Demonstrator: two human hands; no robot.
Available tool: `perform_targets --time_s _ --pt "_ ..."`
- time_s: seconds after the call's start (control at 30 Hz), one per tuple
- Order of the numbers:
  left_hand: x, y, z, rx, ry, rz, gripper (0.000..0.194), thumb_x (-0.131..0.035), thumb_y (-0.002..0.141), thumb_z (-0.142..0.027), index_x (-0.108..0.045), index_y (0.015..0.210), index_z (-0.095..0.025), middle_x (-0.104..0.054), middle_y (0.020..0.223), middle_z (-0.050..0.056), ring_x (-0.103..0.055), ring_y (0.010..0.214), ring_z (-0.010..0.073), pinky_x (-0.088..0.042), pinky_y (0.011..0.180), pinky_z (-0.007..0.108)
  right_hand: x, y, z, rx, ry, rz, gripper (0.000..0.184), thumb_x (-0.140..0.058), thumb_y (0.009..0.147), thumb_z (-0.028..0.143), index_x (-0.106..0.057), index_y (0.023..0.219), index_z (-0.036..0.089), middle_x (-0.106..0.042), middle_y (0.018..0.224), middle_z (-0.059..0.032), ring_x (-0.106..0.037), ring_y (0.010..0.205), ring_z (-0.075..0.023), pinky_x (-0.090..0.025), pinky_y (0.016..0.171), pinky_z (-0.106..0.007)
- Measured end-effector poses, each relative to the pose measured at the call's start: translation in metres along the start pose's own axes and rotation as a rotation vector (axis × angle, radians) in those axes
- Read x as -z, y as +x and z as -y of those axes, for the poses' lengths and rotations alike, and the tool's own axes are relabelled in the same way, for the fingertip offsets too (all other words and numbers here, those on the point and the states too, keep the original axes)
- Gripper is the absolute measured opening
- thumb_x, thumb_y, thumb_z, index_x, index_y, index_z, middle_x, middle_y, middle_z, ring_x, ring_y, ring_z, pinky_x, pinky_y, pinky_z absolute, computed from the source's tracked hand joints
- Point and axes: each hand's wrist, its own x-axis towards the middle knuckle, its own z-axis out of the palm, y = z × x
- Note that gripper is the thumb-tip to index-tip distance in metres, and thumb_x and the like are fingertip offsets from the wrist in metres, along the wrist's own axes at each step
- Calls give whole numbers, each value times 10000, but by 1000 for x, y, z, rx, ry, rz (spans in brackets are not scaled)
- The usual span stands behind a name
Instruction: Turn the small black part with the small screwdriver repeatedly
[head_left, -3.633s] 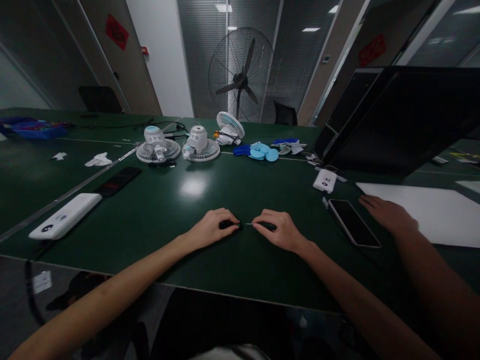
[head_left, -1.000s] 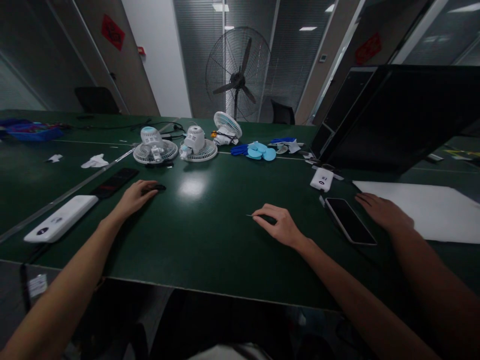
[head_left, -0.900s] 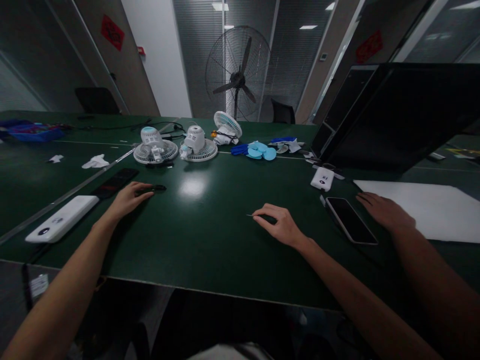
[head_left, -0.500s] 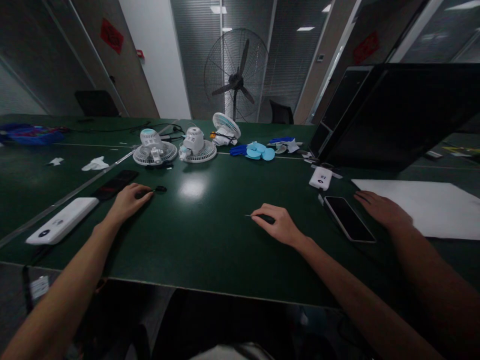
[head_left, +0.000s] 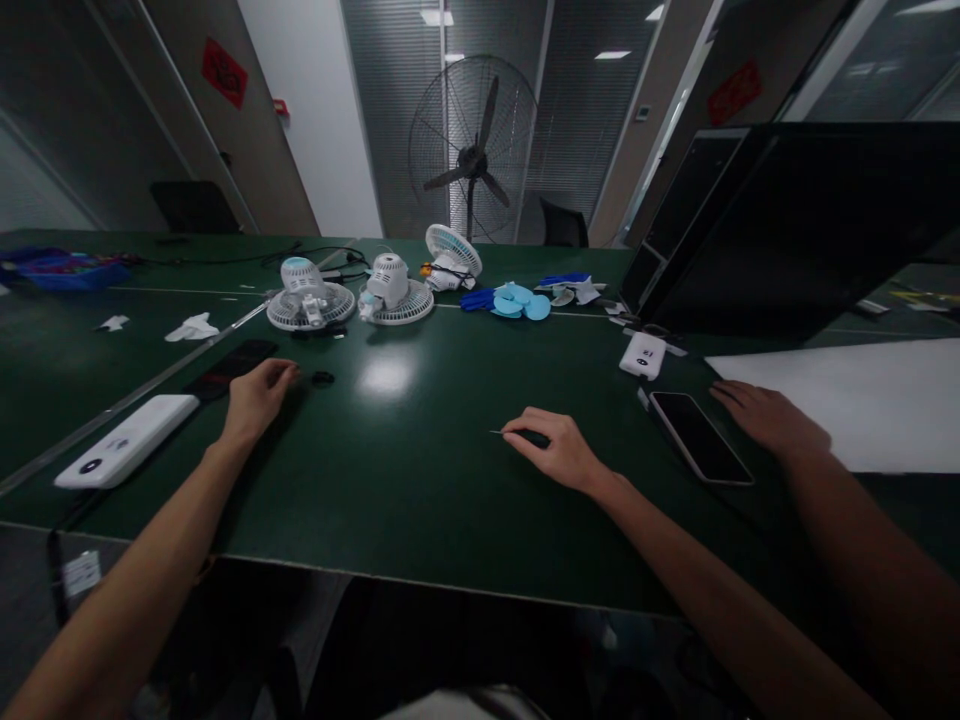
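Note:
My right hand (head_left: pixel 553 446) rests over the green table, closed around the dark handle of a small screwdriver (head_left: pixel 535 438) whose thin metal shaft points left. To the left, my left hand (head_left: pixel 259 400) is raised a little, its thumb and fingers drawn together. Whatever might be between those fingertips is too small or hidden to make out. Just right of them a small black piece (head_left: pixel 322 378) lies on the table, apart from the hand. Behind the left wrist is a dark flat phone-like object (head_left: pixel 251 355), with a white power bank (head_left: pixel 124 442) beside it.
Two white fan heads (head_left: pixel 311 305) lie grille-down at the back, near a third tilted fan (head_left: pixel 454 258) and light-blue fan blades (head_left: pixel 520 302). On the right are a phone (head_left: pixel 699 436), a smaller white device (head_left: pixel 642 356), another person's hand (head_left: pixel 772 415), white paper (head_left: pixel 885 410) and a large black monitor (head_left: pixel 810 230).
My left hand has drawn back and left from the small black piece, its fingers curling up. My right hand with the screwdriver stays put. The white paper has shifted slightly.

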Motion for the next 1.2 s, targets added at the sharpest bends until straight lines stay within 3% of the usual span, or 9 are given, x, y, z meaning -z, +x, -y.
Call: perform_targets --time_s 0.2,0.53,0.77,1.2 --pt "-3 1 -5 47 -114 -34 419 -640 901 -432 -721 1196 -145 -756 1078 92 -707 937 211 -536 883 296 1 0 2 6 -16 -5 213 -574 1042 353 -719 1135 228 -710 1058 -53 -674 918 -192 -557 803 -341" --pt "-6 -1 -6 73 -251 -23 457 -699 862 -469 -729 1168 -131 -765 941 92 -726 792 202 -563 753 283 1 0 -1 9 -17 7 217 -573 1043 363 -717 1145 236 -711 1049 -49 -676 902 -191 -559 787 -342" --pt "-7 0 -5 64 -238 -51 442 -696 863 -488 -749 1127 -137 -758 884 79 -708 754 195 -542 715 270 1 0 0 9 -12 11 195 -587 1038 336 -713 1152 241 -709 1056 -40 -674 911 -185 -552 793 -333" --pt "-6 1 -14 44 -265 19 475 -656 898 -448 -710 1239 -121 -761 1052 106 -725 892 221 -558 885 322 0 0 -1 5 -15 19 220 -574 1041 365 -717 1146 235 -713 1062 -50 -678 910 -192 -562 785 -341"
